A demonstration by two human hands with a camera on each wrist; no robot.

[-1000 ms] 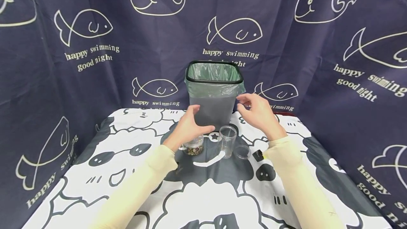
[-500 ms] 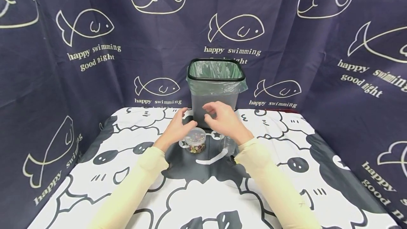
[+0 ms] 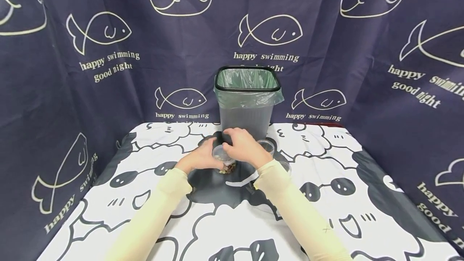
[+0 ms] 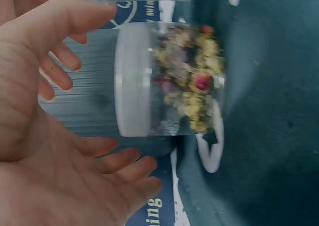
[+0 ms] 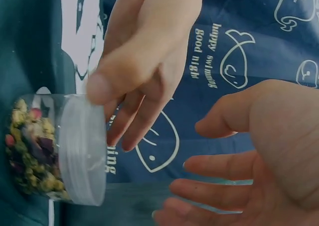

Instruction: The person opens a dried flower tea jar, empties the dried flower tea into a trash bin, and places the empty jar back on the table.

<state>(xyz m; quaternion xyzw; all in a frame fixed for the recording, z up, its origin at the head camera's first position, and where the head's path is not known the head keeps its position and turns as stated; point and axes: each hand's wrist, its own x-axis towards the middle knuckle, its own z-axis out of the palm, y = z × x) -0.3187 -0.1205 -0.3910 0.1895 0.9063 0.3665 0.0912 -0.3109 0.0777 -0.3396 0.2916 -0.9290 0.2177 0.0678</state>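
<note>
A small clear jar (image 3: 229, 168) with a translucent lid (image 4: 133, 81) stands on the patterned cloth, part filled with dried flower buds in yellow and red. My left hand (image 3: 201, 157) is at the jar's left side, thumb in front and fingers behind. In the left wrist view a gap shows between its fingers (image 4: 132, 173) and the jar. Just above and right of the lid is my right hand (image 3: 243, 146), its thumb and fingers spread apart with nothing held. That hand hides part of the jar in the head view.
A grey bin (image 3: 246, 116) with a green liner bag stands behind the jar. To the right are a clear open container (image 3: 266, 146) and a clear round lid (image 3: 285, 167), both partly hidden by my right arm. A dark fish-print curtain hangs around the table.
My right hand has come from the bin's right side leftward and down to the jar. The left hand has lowered beside it. The jar stays on the cloth.
</note>
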